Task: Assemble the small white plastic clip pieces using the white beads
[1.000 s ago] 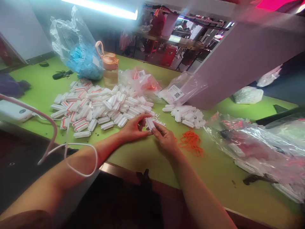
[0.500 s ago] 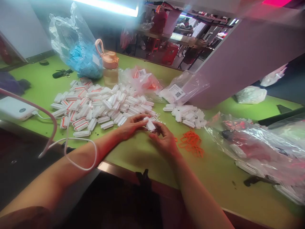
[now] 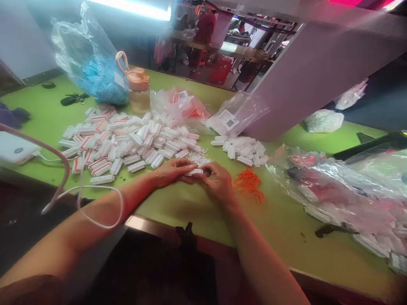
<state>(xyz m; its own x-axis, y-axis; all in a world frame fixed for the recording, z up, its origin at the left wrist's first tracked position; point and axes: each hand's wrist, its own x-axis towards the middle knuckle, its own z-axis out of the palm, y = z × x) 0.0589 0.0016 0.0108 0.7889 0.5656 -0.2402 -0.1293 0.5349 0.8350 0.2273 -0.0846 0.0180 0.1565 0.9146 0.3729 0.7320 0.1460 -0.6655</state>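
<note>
While a cable (image 3: 121,203) crosses the left forearm (image 3: 98,209), white pieces (image 3: 136,139) lie beyond.

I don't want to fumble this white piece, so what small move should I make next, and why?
Perhaps let the left grip take the white piece alone, freeing the right grip. Both are on the piece now, while the tiny white bits lie just beyond it and the orange frames lie to the right.
</note>
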